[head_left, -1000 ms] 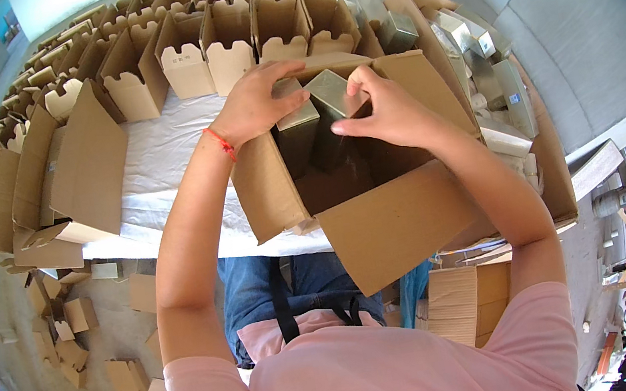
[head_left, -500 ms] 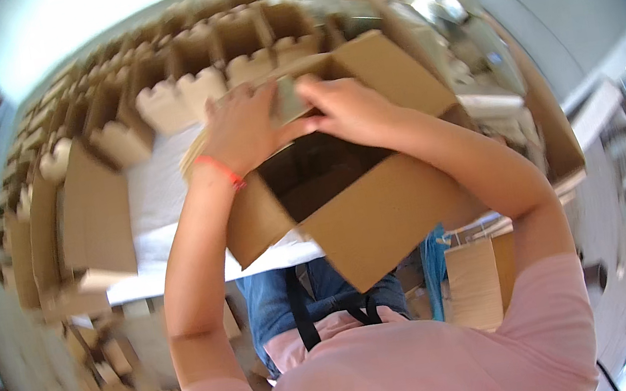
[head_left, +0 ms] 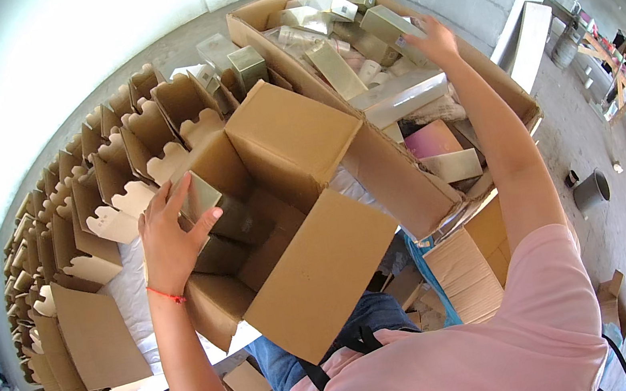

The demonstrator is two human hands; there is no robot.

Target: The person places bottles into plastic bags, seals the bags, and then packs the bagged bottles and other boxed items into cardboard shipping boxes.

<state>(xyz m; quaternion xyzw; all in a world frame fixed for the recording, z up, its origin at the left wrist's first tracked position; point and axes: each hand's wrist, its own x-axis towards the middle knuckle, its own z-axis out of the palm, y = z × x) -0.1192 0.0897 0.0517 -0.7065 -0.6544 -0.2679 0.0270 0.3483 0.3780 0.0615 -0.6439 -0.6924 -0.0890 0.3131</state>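
Grey concrete floor (head_left: 591,105) and a bright pale wall frame a white-covered table (head_left: 127,292) crowded with cardboard. At the far left, rows of folded cardboard trays with scalloped edges (head_left: 99,199) stand upright in ranks, running back along the table, and a flat cardboard sheet (head_left: 95,337) leans at the table's near corner. More cardboard scraps (head_left: 244,384) lie on the floor below.

Just right of the trays, the left hand (head_left: 168,241), with a red string at the wrist, rests on the near left wall of an open brown carton (head_left: 317,276). Its fingers are spread and pressed flat against a small gold-green box (head_left: 200,196) that stands at the carton's inner left edge; the thumb hooks around the box's side, so the hand steadies it rather than clenching. Other dark boxes sit packed inside the carton beside it. The carton's flaps stand open, one tall at the back and one wide toward the person.

Further right, a larger open carton (head_left: 400,182) holds a loose heap of long gold and silver boxes (head_left: 396,98), with a pink one among them. The right hand (head_left: 431,40) reaches to the far side of that heap, fingers curled over a greenish box (head_left: 384,23) at the top; whether it has a firm grip, I cannot tell. A dark round pot (head_left: 591,190) stands on the floor at the right.
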